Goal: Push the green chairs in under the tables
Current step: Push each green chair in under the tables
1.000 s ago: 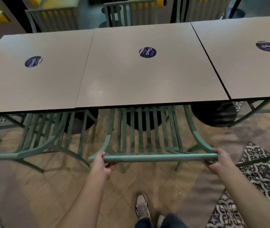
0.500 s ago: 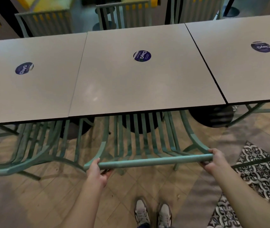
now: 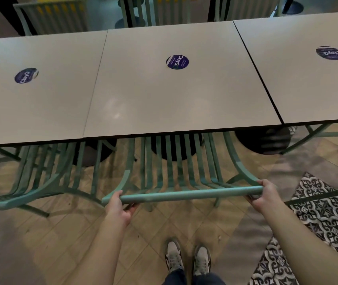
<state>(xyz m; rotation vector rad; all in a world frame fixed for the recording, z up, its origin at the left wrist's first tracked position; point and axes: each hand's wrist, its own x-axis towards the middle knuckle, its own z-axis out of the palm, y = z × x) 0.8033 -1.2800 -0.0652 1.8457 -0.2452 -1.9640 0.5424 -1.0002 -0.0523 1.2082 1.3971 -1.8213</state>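
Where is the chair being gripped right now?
In the head view the green chair sits centre frame, its seat under the middle table, its top rail held by the left hand and right hand.

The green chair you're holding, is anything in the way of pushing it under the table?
Nothing visible blocks it. Both hands, left and right, grip the green chair's top rail, its seat already under the middle table. The table's black base sits behind the slats.

Round purple stickers (image 3: 177,62), grey shoes (image 3: 173,256), patterned floor tiles (image 3: 328,219).
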